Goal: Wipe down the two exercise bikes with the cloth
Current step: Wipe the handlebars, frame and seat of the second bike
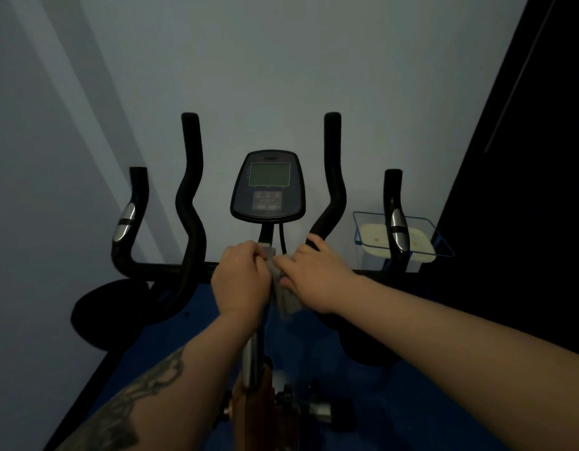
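1. Both forearms are bare all the way to the frame edge, no sleeves showing at all.
2. The left forearm (145, 395) has a big dark tattoo, kinda swirly linework with shaded patches.
3. The right forearm (444, 330) looks plain, no ink.
4. No rings, watches or gloves on either of the hands.

Cloth (286, 296) mostly covered by both hands, only a grey strip seen. Stem (254, 356) top hidden under left hand (241, 281). Console (268, 185) btn labels too small/dim to be read. Bike (190, 203) lower frame cut off at btm edge. Basket (412, 234) contents blurred.
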Tool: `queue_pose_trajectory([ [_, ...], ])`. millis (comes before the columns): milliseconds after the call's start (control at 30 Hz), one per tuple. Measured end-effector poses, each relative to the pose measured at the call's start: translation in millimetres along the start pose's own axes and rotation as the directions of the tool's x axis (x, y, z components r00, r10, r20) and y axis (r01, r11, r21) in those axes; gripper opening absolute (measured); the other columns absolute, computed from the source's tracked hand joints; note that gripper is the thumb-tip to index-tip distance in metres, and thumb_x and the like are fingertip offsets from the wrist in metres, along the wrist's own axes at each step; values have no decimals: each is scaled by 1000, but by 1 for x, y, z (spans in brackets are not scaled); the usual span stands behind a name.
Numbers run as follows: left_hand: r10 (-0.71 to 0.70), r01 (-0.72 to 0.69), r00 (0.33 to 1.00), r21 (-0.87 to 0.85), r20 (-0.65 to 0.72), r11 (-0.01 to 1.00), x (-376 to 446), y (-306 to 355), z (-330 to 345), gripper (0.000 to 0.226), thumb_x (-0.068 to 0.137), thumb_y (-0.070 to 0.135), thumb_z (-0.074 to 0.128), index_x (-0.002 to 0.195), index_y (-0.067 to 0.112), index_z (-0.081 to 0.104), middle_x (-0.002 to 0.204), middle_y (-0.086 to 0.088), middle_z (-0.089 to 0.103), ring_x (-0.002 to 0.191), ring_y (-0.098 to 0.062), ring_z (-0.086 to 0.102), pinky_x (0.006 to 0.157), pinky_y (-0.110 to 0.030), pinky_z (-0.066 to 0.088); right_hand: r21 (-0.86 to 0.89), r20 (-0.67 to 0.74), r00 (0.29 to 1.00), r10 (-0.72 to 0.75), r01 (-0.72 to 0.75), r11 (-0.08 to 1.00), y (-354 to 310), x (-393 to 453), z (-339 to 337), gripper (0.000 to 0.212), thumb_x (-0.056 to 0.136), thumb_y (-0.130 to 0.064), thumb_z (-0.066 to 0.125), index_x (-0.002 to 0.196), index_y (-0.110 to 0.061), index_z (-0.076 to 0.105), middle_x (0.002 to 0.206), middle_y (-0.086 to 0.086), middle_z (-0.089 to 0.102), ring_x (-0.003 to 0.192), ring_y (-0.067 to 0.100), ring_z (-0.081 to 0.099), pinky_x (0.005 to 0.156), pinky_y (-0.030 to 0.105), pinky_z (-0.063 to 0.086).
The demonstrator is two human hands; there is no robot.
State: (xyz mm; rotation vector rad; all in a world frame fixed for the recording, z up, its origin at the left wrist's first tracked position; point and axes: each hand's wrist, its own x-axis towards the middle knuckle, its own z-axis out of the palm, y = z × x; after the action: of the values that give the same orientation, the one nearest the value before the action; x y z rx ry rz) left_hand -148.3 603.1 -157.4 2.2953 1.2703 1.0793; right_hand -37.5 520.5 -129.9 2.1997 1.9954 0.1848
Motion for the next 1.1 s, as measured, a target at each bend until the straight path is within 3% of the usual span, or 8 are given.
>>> queue_pose_trajectory([
  [333, 17, -17, 1000, -15, -3, 1000, 1, 0, -1, 15, 88, 8, 50, 80, 13, 62, 77, -2, 55, 72, -20, 53, 57, -34, 40, 176, -115, 993, 16, 5, 984, -3, -15, -7, 37, 97, -32, 45, 131, -19, 41, 115, 7, 61, 118, 24, 48, 118, 39, 5],
  [400, 7, -7, 1000, -17, 10, 1000, 2, -3, 0, 15, 88, 10, 50, 81, 15, 62, 78, -1, 54, 72, -19, 53, 57, -30, 35, 493, -208, 969, 136, -16, 870, -4, -21, -12, 33, 91, -15, 51, 121, -25, 49, 107, 4, 64, 107, 24, 54, 112, 38, 28],
  [467, 10, -10, 1000, -11, 18, 1000, 3, -4, 0, 15, 89, 12, 50, 81, 17, 62, 79, -1, 55, 71, -18, 53, 57, -29, 34, 758, -265, 898, 352, -32, 651, 0, -26, -25, 37, 87, -6, 51, 110, -36, 53, 102, -1, 63, 95, 20, 58, 84, 36, 51],
  [600, 115, -116, 993, 44, 39, 992, 3, -1, -1, 10, 87, 11, 55, 81, 13, 63, 77, -3, 59, 73, -19, 53, 59, -31, 37, 750, -372, 799, 474, -42, 660, 37, -41, -40, 54, 82, 1, 54, 111, -45, 53, 110, -5, 62, 98, 14, 57, 81, 31, 49],
  [700, 189, -193, 980, 62, 61, 979, 4, 2, -1, 7, 85, 10, 60, 80, 12, 64, 74, -5, 59, 70, -21, 55, 56, -33, 41, 686, -142, 906, 399, -201, 700, 57, -49, -30, 51, 85, -12, 58, 126, -40, 52, 117, -2, 61, 105, 18, 58, 87, 32, 49],
  [800, 228, -232, 972, 88, 53, 969, 4, 2, -1, 6, 83, 10, 63, 77, 12, 63, 69, -5, 58, 66, -22, 54, 54, -33, 40, 753, 200, 932, 301, -343, 562, 40, -44, -6, 51, 98, -41, 48, 143, -24, 35, 132, 6, 56, 116, 22, 54, 97, 33, 43],
  [900, 229, -232, 973, 87, 38, 969, 2, 2, -2, 7, 83, 10, 62, 76, 13, 63, 68, -2, 54, 63, -18, 49, 55, -30, 34, 645, 173, 924, 341, -368, 670, 38, -41, -1, 42, 101, -48, 34, 129, -17, 42, 121, 12, 59, 101, 24, 55, 82, 34, 43],
  [1100, 221, -223, 975, 114, 34, 968, 2, 1, 1, 10, 83, 9, 61, 73, 10, 61, 68, -5, 57, 64, -21, 52, 53, -30, 33, 426, 325, 907, 267, -393, 815, 83, -74, -27, 23, 97, -44, 48, 83, -26, 46, 88, -3, 52, 86, 19, 50, 66, 32, 37],
])
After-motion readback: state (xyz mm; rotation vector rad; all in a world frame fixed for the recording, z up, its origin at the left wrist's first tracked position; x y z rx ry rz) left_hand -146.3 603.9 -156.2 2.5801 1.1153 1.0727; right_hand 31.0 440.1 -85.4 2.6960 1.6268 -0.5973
